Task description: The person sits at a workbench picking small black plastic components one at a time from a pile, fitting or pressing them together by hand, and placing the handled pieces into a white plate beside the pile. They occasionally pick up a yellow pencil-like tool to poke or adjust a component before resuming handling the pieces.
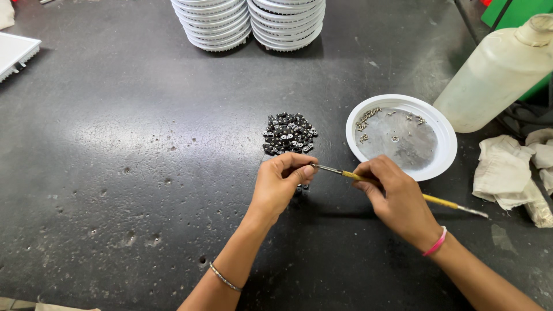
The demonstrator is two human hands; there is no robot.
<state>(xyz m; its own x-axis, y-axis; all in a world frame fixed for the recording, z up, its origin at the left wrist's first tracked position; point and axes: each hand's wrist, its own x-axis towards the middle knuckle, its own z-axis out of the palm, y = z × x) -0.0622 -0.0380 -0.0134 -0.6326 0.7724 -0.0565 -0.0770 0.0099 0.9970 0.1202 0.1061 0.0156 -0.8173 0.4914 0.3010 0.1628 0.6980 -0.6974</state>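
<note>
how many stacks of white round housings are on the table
2, side by side at the table's far edge: the left stack and the right stack. Their tops are cut off by the frame, so more may sit out of view.

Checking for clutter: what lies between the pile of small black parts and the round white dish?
Nothing: in the head view, only bare dark tabletop separates the pile of small black parts from the round white dish.
</note>
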